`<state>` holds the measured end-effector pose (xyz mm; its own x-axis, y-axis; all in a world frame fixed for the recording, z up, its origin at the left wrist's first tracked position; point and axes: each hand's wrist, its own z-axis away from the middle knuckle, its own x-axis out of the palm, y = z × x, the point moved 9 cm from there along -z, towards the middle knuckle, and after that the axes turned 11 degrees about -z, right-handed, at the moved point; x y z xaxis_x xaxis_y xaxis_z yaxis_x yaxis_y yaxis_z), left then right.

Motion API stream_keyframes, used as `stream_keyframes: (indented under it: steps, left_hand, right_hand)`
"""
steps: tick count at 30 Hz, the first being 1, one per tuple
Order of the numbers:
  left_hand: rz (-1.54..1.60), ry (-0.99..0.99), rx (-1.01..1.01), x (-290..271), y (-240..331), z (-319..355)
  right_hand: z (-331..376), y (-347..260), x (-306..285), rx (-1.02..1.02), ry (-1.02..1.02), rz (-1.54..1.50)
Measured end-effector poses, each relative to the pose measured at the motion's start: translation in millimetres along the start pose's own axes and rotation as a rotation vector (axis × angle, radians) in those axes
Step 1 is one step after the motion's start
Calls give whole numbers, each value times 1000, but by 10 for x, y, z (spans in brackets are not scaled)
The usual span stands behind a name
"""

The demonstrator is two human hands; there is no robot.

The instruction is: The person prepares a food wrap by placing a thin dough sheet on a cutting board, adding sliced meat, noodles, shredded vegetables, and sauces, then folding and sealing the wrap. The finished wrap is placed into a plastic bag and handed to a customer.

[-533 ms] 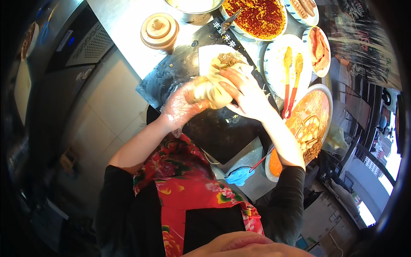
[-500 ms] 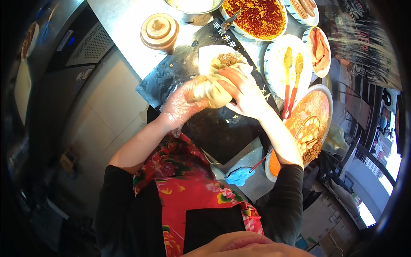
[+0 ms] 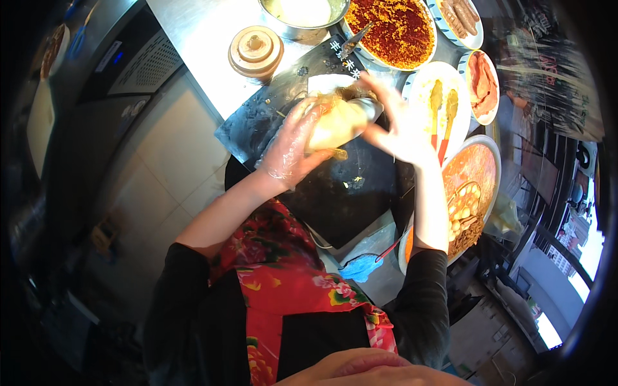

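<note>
My left hand (image 3: 295, 147), in a clear plastic glove, is closed around a pale, folded flatbread wrap (image 3: 336, 127) above the black work board (image 3: 335, 212). Brownish filling (image 3: 347, 94) shows along the wrap's far side. At the wrap's right end is my right hand (image 3: 405, 128), its thumb and fingers spread apart and somewhat blurred. Whether its fingertips touch the wrap I cannot make out. Behind the wrap a white sheet (image 3: 325, 82) lies on the board, partly covered.
Beyond the board stand a lidded wooden pot (image 3: 256, 51), a metal bowl (image 3: 302, 13) and a dish of red chili oil (image 3: 393, 32). To the right are a white dish with red-handled tongs (image 3: 444, 109), plates of meat (image 3: 483, 87) and a large pan (image 3: 479, 161). A blue cloth (image 3: 362, 265) lies nearer.
My right hand has come off the wrap to the right and spread its fingers. The wrap, still in my left hand, has turned and now shows a broader pale side.
</note>
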<state>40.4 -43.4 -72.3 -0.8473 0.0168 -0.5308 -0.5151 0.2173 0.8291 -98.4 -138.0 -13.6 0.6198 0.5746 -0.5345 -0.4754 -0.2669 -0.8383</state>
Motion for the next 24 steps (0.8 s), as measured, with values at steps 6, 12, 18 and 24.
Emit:
stream_keyframes:
  steps: [6,12,18,24]
  left_hand:
    - [12,-23,-33,56,-60,-33]
    - [167,-123,-171,141,-342,-146]
    - [616,-198,-308,333,-560,-289]
    - [605,-140,-360,268,-626,-369]
  right_hand:
    - [-160,409,114,-191,-84,196]
    - [-126,418,172,-211,-185,102]
    - [35,100,137,-118,-73,251]
    - [17,94,407,-246,-66,239]
